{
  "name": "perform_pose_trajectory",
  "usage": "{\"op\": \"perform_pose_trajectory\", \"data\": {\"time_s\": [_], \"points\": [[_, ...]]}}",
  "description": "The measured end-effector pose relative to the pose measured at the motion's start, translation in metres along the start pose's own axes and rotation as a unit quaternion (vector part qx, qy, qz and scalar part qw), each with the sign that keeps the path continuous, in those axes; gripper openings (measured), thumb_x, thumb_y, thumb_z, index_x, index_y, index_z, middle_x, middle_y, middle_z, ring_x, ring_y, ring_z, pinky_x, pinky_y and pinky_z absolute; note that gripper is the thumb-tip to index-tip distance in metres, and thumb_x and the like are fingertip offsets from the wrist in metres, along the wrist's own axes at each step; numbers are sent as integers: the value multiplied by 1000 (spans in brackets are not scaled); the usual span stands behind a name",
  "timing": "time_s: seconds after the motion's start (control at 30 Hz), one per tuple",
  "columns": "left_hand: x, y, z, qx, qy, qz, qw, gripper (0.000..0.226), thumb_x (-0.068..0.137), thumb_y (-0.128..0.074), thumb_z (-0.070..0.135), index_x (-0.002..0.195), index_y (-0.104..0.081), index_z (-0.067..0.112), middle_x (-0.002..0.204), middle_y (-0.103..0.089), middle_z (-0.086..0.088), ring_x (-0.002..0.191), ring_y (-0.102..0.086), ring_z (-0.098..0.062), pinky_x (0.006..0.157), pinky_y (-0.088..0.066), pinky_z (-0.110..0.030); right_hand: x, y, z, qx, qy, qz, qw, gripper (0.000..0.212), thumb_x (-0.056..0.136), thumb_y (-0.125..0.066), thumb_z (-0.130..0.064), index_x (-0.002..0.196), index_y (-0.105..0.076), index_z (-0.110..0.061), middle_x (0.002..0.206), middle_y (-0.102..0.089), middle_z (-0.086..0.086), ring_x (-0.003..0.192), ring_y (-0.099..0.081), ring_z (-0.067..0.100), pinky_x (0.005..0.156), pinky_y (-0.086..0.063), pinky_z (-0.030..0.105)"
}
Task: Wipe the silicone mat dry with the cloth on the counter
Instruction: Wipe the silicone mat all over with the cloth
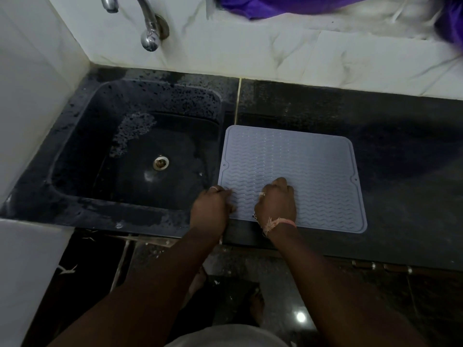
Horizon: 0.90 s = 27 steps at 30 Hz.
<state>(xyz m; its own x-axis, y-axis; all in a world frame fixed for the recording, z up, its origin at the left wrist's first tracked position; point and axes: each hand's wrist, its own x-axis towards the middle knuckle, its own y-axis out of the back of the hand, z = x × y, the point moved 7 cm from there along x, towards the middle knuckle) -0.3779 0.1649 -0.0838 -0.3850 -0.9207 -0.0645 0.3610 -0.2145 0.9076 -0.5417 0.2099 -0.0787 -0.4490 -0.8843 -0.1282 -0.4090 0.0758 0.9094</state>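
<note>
- Two hands on the mat, no cloth in either as far as visible; wiping looks not begun.
- Silicone mat (pixel 295 176): grey, wavy ribbed, lies flat on the dark counter (pixel 400 151), just right of the sink (pixel 140 151); its left edge sits next to the sink rim.
- Left hand (pixel 213 209): at the mat's near-left corner, fingers curled onto the edge; seems to pinch or press the corner, but whether it truly grips cannot be told from above.
- Right hand (pixel 276 200): resting on the near part of the mat, fingers curled under into a loose fist; something small and pale shows at the thumb side, too small to tell what. Cannot tell if it holds anything.
- Thread band (pixel 274 224) on the right wrist, ring on a left finger.
- Cloth: not clearly seen on the counter. Purple fabric (pixel 288 5) and a blurred white mass (pixel 390 13) lie on the ledge at the top edge; cannot say whether either is the cloth.
- Sink: wet patches and droplets around basin and drain; tap (pixel 150 28) above, no water stream seen.
- Mat wetness: cannot judge, no clear drops visible.
- Judgement: mat is placed and being positioned or flattened; that part looks about done.
- Left, by judgement: fetch cloth, wipe the whole mat surface. Early stage.
</note>
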Motion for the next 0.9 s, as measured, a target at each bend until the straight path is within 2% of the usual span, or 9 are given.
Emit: {"op": "perform_pose_trajectory", "data": {"time_s": [0.07,0.13,0.17,0.2,0.27,0.33,0.47,0.7,0.9], "points": [[1,1,-5,-28,-6,-7,1000,35,93,-65,26,128,-67,27,121,-63,3,104,-62,-16,84,-47,-18,1,-4,-8,-4,7,-4,1000,9,82,-61,0,86,-68,-3,115,-51,12,104,-50,27,87,-50,38],[1,2,-9,-59,4,-22,998,27,98,-59,26,123,-69,22,117,-63,2,96,-62,-9,73,-35,-1,2,-9,-15,-8,15,-7,1000,8,83,-62,-1,88,-68,-4,115,-51,11,104,-50,26,87,-51,36],[1,2,-8,-59,-7,-25,998,27,99,-58,25,123,-68,20,120,-61,2,94,-59,-5,72,-35,2,2,-11,-20,-9,20,-8,1000,8,83,-63,-2,88,-69,-5,115,-51,10,103,-50,25,87,-51,35],[1,1,-8,-54,-18,-24,998,29,99,-58,24,126,-66,21,125,-57,1,97,-57,-4,77,-39,0,2,-14,-24,-10,27,-7,1000,8,83,-63,-2,88,-69,-5,115,-51,10,103,-50,25,88,-51,35],[-3,-2,-9,-9,-21,-17,1000,36,97,-57,26,133,-58,25,137,-46,0,110,-56,-16,88,-52,-25,3,-18,-34,-14,41,-5,999,6,83,-65,-5,88,-69,-6,115,-51,9,103,-50,25,88,-51,35],[-6,0,-12,45,0,-4,999,44,94,-58,26,138,-53,27,143,-44,-1,119,-51,-24,94,-49,-37,4,-23,-44,-21,52,-5,998,6,83,-67,-7,89,-70,-7,115,-51,9,103,-50,24,89,-50,35],[-4,1,-20,39,22,-7,999,54,89,-66,23,141,-52,28,139,-52,1,119,-49,-23,97,-46,-35,7,-30,-57,-22,69,1,997,7,83,-65,-4,86,-70,-7,111,-51,8,101,-49,23,84,-51,34],[-1,6,-24,-12,-7,-7,1000,42,92,-63,18,132,-60,28,131,-58,1,112,-52,-20,91,-48,-31,13,-43,-82,-12,119,-10,993,5,85,-66,-10,81,-69,-9,108,-52,5,98,-47,21,80,-49,31],[1,5,-26,-4,-27,-33,999,44,94,-58,19,138,-53,24,132,-53,0,115,-49,-20,93,-48,-34,25,-39,-64,104,91,-32,990,10,84,-67,-2,83,-75,-8,100,-58,5,95,-54,18,87,-45,24]]}}
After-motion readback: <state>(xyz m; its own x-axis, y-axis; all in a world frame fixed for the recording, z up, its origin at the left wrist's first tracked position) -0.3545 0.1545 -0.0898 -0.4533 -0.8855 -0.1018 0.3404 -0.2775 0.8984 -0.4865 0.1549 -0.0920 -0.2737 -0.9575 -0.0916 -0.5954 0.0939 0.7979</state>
